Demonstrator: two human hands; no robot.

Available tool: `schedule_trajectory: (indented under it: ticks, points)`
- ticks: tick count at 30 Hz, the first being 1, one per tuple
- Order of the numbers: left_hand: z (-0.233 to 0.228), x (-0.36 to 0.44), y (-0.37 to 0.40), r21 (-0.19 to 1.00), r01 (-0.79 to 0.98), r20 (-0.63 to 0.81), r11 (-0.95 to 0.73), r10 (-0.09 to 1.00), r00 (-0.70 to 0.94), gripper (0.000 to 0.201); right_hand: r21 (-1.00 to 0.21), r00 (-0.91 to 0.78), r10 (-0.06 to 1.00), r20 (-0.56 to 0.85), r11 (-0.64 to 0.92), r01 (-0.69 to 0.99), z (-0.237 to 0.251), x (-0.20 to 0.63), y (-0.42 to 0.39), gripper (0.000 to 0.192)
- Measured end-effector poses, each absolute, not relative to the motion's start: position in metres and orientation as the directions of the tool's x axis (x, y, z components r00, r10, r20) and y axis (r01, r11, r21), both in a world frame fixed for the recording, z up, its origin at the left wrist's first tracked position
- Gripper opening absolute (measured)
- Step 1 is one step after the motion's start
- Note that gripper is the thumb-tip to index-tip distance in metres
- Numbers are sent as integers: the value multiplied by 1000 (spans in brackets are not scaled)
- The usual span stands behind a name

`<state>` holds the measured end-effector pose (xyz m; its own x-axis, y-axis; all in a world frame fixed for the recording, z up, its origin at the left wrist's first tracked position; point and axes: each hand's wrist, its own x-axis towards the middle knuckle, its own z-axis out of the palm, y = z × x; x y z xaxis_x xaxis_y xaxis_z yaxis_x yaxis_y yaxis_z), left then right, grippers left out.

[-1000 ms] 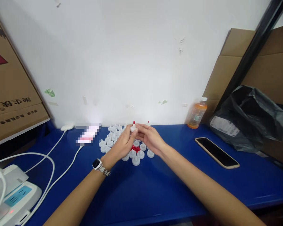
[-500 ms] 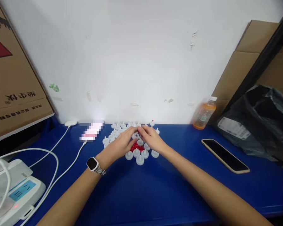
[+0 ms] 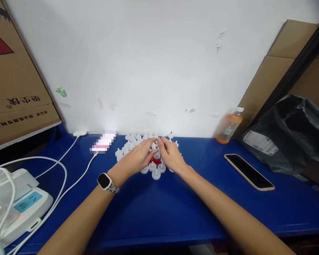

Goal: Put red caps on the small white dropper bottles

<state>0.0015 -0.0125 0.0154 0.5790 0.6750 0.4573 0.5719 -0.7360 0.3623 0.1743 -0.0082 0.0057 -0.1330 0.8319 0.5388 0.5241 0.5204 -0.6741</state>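
Our left hand (image 3: 138, 159) and right hand (image 3: 171, 157) meet with curled fingers over the white caps (image 3: 127, 147) and red pieces (image 3: 154, 161) at the far middle of the blue table (image 3: 159, 212); what they pinch, we cannot tell. A phone (image 3: 248, 171) lies well to the right.

Both hands are meeting over a cluster of small white plastic caps (image 3: 127, 147) lying on the glossy blue surface (image 3: 162, 212). The left hand (image 3: 136, 159) and right hand (image 3: 171, 156) are pinching one small white piece (image 3: 154, 145) between their fingertips, above a little pile of red plastic bits (image 3: 154, 161).
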Motion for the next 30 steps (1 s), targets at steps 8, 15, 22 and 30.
schedule_trajectory:
  ticks: [8, 15, 22, 30]
  points:
    - [14, 5, -10, 324, 561, 483, -762, 643, 594, 33, -921, -52, 945, 323, 326, 213, -8, 170, 7, 52]
    - [28, -18, 10, 888, 83, 393, -453, 839, 376, 44, -809, -42, 886, 462, 440, 389, 12, 197, -1, 44]
    - [23, -17, 2, 677, 532, 307, -508, 852, 424, 44, -663, -284, 880, 381, 474, 579, 7, 205, -5, 18]
    - [4, 12, -3, 571, 480, 411, -666, 738, 535, 48, -834, -194, 867, 459, 496, 242, 2, 202, -7, 25]
